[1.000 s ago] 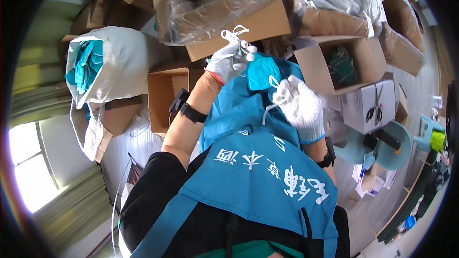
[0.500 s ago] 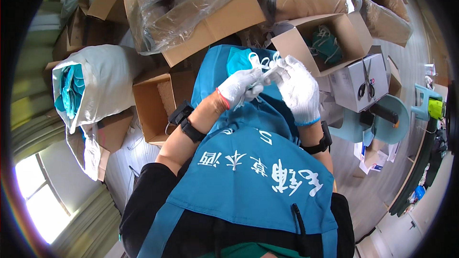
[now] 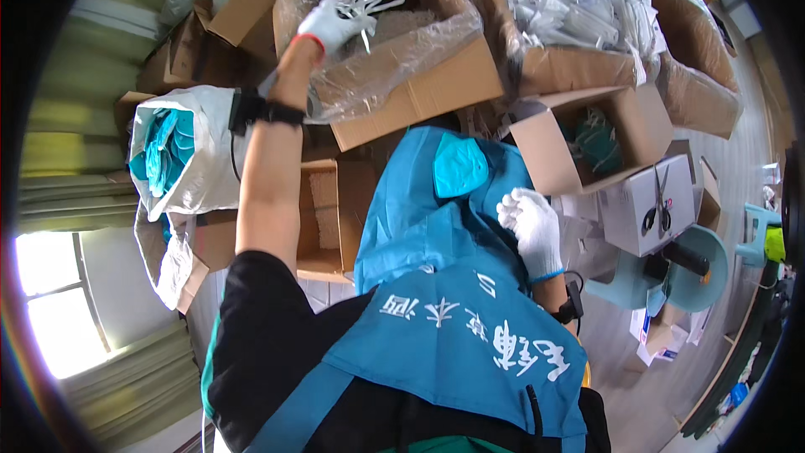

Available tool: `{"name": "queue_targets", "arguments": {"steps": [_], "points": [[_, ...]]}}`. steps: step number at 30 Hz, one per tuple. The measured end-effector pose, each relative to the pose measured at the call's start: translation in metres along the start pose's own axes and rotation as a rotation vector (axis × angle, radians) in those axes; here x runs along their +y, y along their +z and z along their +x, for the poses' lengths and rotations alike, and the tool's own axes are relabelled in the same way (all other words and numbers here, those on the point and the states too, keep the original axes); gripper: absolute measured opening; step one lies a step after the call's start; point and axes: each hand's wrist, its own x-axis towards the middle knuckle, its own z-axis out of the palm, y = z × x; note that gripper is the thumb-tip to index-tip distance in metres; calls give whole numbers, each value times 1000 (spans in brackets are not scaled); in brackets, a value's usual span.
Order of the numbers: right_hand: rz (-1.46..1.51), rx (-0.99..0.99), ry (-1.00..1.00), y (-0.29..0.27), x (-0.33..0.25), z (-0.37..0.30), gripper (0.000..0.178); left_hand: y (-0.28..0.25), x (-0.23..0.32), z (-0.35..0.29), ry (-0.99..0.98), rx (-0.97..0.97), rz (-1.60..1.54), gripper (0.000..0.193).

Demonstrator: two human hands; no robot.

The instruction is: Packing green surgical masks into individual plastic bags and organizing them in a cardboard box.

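Observation:
My left hand (image 3: pixel 329 23), in a white knit glove with a red cuff, reaches out to the far left. Its fingers are closed on a bundle of white straps (image 3: pixel 371 2), which hang loose over a plastic-lined carton (image 3: pixel 419 88). My right hand (image 3: pixel 533 225), gloved with a blue cuff, rests near my lap at the right. Its fingers are curled in, and nothing shows in them. Left of it, a turquoise cup-shaped piece (image 3: pixel 459 166), looking like a face mask, lies on my blue apron (image 3: pixel 402 226).
At the right, an open carton (image 3: pixel 549 151) contains green pieces with white straps. Scissors (image 3: pixel 656 205) hang on a white box (image 3: pixel 625 218). A white sack (image 3: pixel 214 164) of turquoise pieces stands at the left. Clear plastic packages (image 3: pixel 579 13) fill a carton at the back.
Both hands were together over my lap at the straps. My left hand has moved far left with the straps; my right hand has drawn back. The turquoise piece now lies uncovered.

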Motion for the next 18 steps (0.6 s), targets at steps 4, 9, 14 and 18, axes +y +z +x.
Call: {"name": "queue_targets", "arguments": {"steps": [4, 9, 14, 18], "points": [[-31, 74, -59, -5, 1, 1, 21, 25, 8, -12, -237, 175, 337, 48], [5, 49, -43, -18, 14, 5, 26, 121, 13, -80, 43, 231, 105, 40], [-42, 21, 13, -24, 16, 9, 27, 127, -2, -86, 51, 283, -28, 28], [-215, 80, 25, -8, 13, 12, 31, 87, 39, -83, -138, 252, 200, 26]]}}
